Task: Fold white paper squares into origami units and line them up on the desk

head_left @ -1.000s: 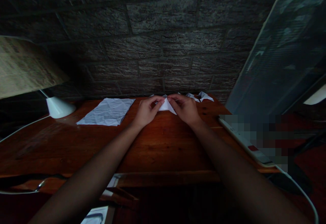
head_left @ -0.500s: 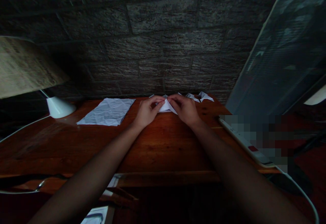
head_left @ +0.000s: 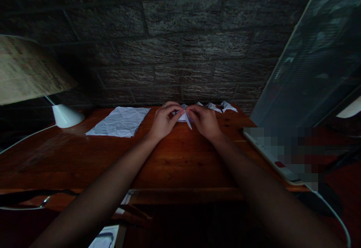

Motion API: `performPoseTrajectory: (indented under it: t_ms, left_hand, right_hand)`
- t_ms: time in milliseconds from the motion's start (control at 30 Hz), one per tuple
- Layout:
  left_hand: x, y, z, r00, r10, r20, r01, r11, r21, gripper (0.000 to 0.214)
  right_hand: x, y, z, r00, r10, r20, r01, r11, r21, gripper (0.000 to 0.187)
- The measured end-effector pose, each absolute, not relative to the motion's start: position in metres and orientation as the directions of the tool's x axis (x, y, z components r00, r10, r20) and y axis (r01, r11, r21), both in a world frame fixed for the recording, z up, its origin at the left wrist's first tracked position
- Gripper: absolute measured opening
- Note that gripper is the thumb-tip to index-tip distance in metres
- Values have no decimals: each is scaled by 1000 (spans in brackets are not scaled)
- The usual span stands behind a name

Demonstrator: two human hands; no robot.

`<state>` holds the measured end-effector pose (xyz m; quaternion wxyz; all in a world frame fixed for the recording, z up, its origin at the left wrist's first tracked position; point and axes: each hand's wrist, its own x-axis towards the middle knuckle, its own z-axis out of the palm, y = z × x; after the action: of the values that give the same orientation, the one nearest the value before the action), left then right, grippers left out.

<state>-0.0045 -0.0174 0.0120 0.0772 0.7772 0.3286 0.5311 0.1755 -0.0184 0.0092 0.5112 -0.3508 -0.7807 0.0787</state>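
Between my two hands is a small piece of folded white paper [head_left: 185, 117], with a narrow pointed flap sticking out toward me. My left hand [head_left: 166, 119] pinches its left side between thumb and fingers. From the right, my right hand [head_left: 205, 119] pinches the same paper near its top, the fingertips of both hands almost meeting. Part of the paper is hidden behind the fingers. Just beyond my right hand, along the wall, stand several folded paper shapes [head_left: 229, 107] with pointed tips.
Creased white sheets [head_left: 120, 122] lie on the wooden table [head_left: 180, 165] at left. A lamp with a white base [head_left: 67, 116] stands beyond them. A white power strip [head_left: 270, 158] with a cable runs along the right edge. A stone-block wall [head_left: 180, 45] borders the back.
The paper between my hands has changed shape: its broad flap now shows as a narrow point directed toward me. Both hands stay nearly in place, and the view has shifted slightly.
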Motion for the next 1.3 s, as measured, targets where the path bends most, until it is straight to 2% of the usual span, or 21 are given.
performPoseTrajectory:
  t_ms: [233, 400, 567, 767, 867, 1033, 1133, 1300]
  left_hand:
    - [-8, -13, 8, 290, 698, 655, 350, -714, 606, 13]
    - [-5, -9, 4, 249, 734, 632, 322, -678, 661, 12]
    - [-4, -2, 2, 117, 771, 625, 246, -633, 734, 13]
    - [-5, 3, 2, -18, 864, 504, 143, -497, 856, 11]
    - [-5, 3, 1, -54, 896, 442, 110, -434, 894, 12]
    - [-5, 3, 0, -114, 918, 380, 23, -380, 925, 11]
    - [-4, 3, 0, -91, 930, 357, -12, -359, 933, 11]
    - [-1, -3, 2, 76, 938, 339, -9, -340, 940, 16]
  right_hand:
    - [174, -20, 9, -252, 644, 722, 486, 730, -482, 18]
    - [172, -21, 10, -209, 690, 693, 469, 693, -548, 18]
    - [172, -21, 12, -144, 719, 680, 407, 669, -622, 20]
    - [172, -20, 12, -86, 755, 650, 397, 625, -673, 28]
    - [172, -19, 11, -81, 788, 611, 342, 598, -725, 31]
    - [169, -13, 4, -118, 886, 449, 139, 462, -876, 37]
    - [169, -8, 1, -110, 905, 411, 54, 419, -907, 33]
    - [171, -4, -1, -73, 904, 421, -4, 422, -907, 29]
